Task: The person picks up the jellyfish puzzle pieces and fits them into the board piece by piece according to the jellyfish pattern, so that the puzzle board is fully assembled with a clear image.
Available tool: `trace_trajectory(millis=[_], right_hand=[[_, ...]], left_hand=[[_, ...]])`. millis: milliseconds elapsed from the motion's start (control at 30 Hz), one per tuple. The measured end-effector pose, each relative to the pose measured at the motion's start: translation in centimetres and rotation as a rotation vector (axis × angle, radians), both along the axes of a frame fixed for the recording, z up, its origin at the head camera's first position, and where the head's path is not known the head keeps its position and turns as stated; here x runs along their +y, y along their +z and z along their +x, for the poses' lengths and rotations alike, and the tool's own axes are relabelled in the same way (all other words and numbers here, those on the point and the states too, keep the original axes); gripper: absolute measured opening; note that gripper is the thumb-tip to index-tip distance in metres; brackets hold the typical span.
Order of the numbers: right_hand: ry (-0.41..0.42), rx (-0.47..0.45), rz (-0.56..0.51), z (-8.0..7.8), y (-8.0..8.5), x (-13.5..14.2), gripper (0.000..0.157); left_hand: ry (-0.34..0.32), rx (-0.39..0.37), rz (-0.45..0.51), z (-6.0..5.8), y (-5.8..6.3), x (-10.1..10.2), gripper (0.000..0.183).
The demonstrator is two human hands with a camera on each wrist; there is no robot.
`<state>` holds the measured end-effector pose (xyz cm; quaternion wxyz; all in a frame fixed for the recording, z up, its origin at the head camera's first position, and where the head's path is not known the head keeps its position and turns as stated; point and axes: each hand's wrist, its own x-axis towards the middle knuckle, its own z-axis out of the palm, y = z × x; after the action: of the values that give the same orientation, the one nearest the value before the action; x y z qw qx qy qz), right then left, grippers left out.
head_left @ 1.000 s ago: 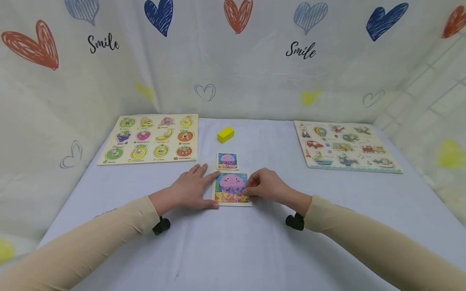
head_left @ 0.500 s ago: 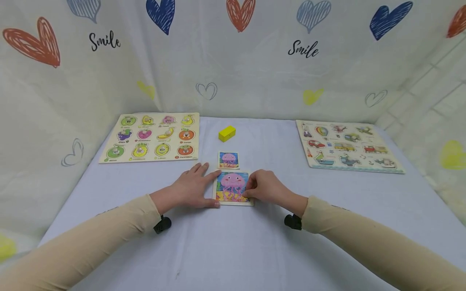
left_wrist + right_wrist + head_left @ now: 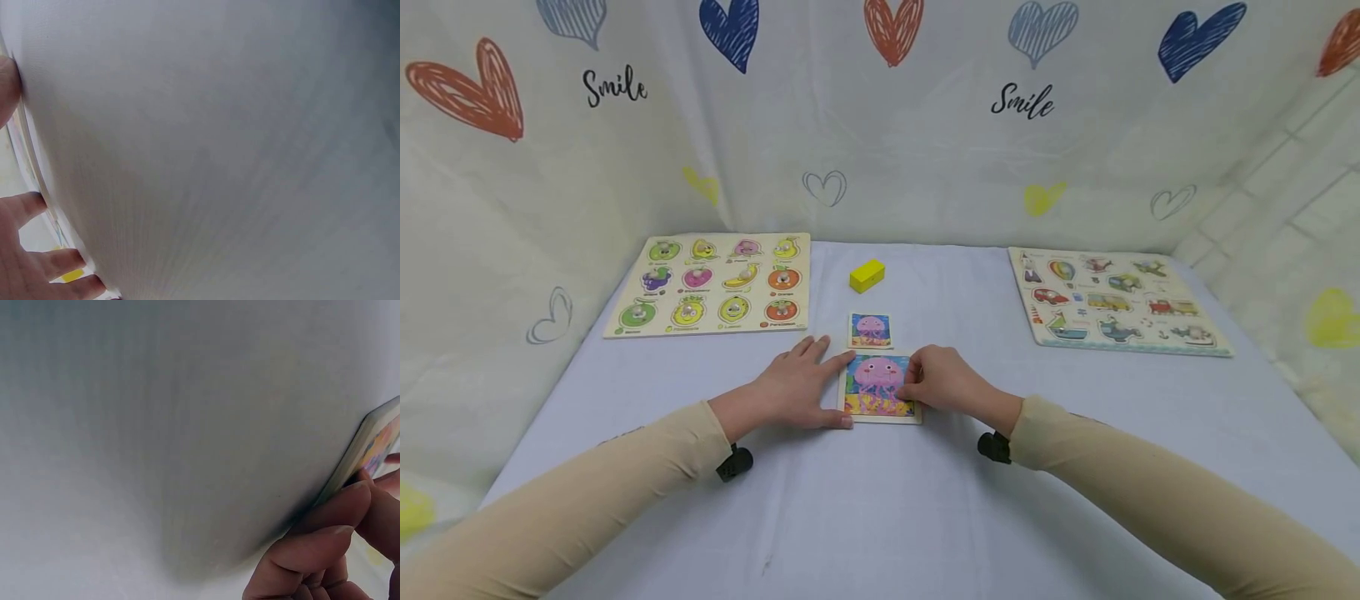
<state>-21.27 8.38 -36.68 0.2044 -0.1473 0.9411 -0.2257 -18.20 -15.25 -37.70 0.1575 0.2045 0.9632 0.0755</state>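
Observation:
On the white cloth lies a square jigsaw puzzle (image 3: 878, 377) showing a pink jellyfish, set in a pale frame. My left hand (image 3: 793, 387) lies spread beside it, with the index fingertip and thumb touching the left edge of the frame. At the right side my right hand (image 3: 946, 381) has its fingers curled, thumb and index fingertip pinching together on the lower right of the picture. In the right wrist view curled fingers (image 3: 312, 553) press close along the puzzle's edge (image 3: 359, 447). What lies under those fingertips is hidden. A smaller matching jellyfish card (image 3: 870, 331) lies just beyond the puzzle.
A yellow block (image 3: 867, 276) stands behind the small card. At the back left lies a fruit puzzle board (image 3: 715, 312), and at the back right a vehicle puzzle board (image 3: 1078, 312). A curtain (image 3: 925, 192) printed with hearts closes off the back.
The right hand and wrist have shifted slightly left, the fingertips staying at the puzzle's right side. The left hand and the boards have kept their places, apart from slight camera sway.

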Motion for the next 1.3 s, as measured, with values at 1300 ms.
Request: trace_trajectory(millis=[1300], right_hand=[[0.118,-0.048,-0.013,-0.6,0.0,0.1,0.029]], left_hand=[[0.021,-0.040,0.075,-0.8,-1.1,-0.9,0.100]])
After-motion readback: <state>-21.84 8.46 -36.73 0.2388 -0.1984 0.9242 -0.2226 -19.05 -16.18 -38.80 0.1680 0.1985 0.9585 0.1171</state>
